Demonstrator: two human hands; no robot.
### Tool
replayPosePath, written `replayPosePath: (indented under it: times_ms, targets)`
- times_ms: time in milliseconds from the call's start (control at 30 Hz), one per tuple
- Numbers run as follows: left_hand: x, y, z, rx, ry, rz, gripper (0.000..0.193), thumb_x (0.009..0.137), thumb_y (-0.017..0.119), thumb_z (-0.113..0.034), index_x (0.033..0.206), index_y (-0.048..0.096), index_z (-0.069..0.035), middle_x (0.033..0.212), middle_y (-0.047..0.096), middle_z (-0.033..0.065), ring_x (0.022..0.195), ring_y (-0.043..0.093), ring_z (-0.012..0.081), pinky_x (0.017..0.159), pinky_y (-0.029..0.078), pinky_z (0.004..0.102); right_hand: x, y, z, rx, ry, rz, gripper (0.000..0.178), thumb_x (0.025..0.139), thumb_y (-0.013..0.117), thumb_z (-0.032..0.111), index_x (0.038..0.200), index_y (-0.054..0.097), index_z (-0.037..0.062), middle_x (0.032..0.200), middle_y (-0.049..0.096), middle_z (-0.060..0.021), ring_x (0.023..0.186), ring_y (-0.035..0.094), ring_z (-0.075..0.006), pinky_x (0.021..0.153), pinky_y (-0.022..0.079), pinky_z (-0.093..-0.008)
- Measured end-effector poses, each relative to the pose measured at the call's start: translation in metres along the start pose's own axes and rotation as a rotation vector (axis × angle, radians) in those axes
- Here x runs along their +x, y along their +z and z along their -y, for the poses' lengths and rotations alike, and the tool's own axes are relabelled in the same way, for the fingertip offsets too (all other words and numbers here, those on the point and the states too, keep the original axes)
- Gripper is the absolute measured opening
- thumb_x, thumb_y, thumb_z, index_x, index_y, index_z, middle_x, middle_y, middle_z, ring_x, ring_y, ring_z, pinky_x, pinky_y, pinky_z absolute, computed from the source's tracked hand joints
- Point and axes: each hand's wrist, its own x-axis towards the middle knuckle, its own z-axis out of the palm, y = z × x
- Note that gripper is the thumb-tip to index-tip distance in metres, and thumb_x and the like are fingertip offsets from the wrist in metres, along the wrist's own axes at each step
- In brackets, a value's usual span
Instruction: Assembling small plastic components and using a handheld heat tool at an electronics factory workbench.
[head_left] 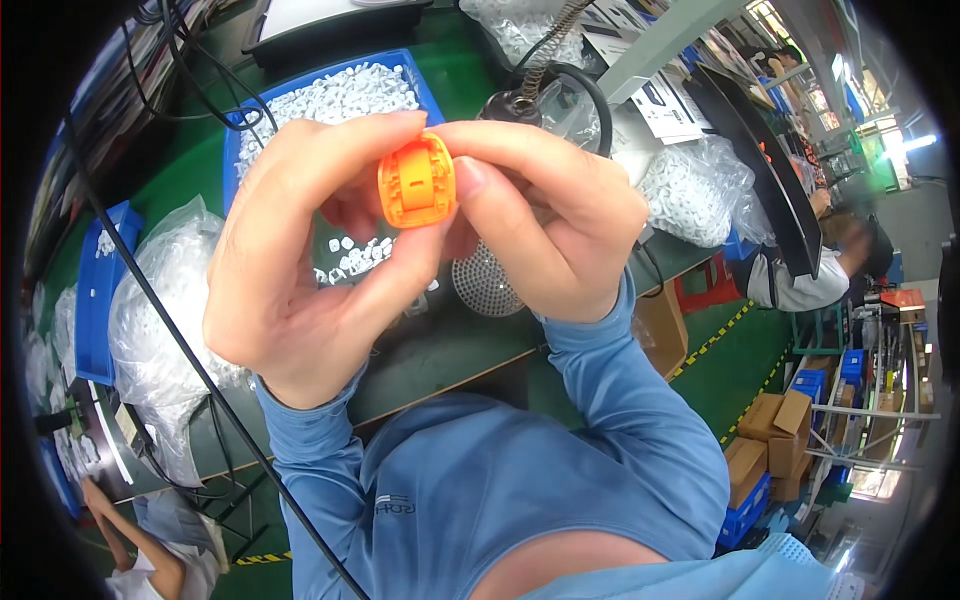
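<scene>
Close up in front of me is a small orange plastic housing point(415, 182), roughly oval, with its ribbed inner side showing. My left hand point(300, 240) pinches it between thumb and fingers from the left. From the right, my right hand point(555, 215) grips its edge with thumb and index finger. Both hands hold it raised above the workbench. Beneath them, several small white plastic parts point(355, 258) lie loose on the bench, partly hidden by my left hand. A round perforated metal disc point(486, 282) shows below my right hand.
A blue bin point(412, 80) heaped with small white parts stands at the back. Clear plastic bags point(165, 290) lie left, and another bag of white parts point(695, 195) sits right. A black cable point(190, 355) crosses the left side. Other people work at far right and lower left.
</scene>
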Motion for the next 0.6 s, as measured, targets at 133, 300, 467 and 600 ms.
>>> replayPosePath:
  times_ms: [133, 300, 467, 600]
  targets:
    - [0.000, 0.000, 0.001, -0.007, -0.026, 0.001, 0.048, 0.070, 0.074, 0.017, 0.116, 0.062, 0.011, 0.107, 0.063, 0.0157, 0.098, 0.063, 0.0210, 0.086, 0.052, 0.0292, 0.002, 0.000, -0.002, -0.029, -0.032, -0.002, 0.020, 0.087, 0.066, 0.002, 0.107, 0.068, -0.0011, 0.090, 0.072, -0.0136, 0.074, 0.072, -0.0219, 0.065, 0.057, -0.0288]
    - [-0.002, -0.005, 0.005, -0.109, -0.099, -0.021, 0.037, 0.082, 0.072, 0.002, 0.117, 0.062, 0.012, 0.107, 0.065, 0.0153, 0.094, 0.064, 0.0184, 0.084, 0.052, 0.0275, -0.001, 0.005, 0.000, 0.096, -0.007, -0.023, 0.028, 0.083, 0.069, -0.004, 0.111, 0.068, -0.0011, 0.096, 0.072, -0.0123, 0.073, 0.070, -0.0165, 0.064, 0.057, -0.0256]
    - [-0.007, 0.001, 0.010, -0.207, -0.123, -0.132, 0.036, 0.092, 0.070, -0.012, 0.117, 0.063, 0.012, 0.098, 0.068, 0.0128, 0.079, 0.063, 0.0132, 0.073, 0.051, 0.0233, 0.008, 0.015, -0.003, 0.072, -0.185, -0.087, 0.035, 0.077, 0.072, -0.006, 0.112, 0.067, -0.0017, 0.096, 0.070, -0.0108, 0.074, 0.067, -0.0146, 0.063, 0.057, -0.0244]
    - [-0.006, 0.001, 0.010, -0.158, -0.207, -0.067, 0.036, 0.097, 0.064, -0.018, 0.115, 0.063, 0.012, 0.091, 0.068, 0.0103, 0.072, 0.060, 0.0109, 0.064, 0.047, 0.0211, 0.015, 0.006, -0.009, -0.084, -0.387, -0.068, 0.036, 0.074, 0.074, -0.006, 0.109, 0.068, -0.0016, 0.092, 0.069, -0.0100, 0.074, 0.065, -0.0195, 0.063, 0.055, -0.0273]
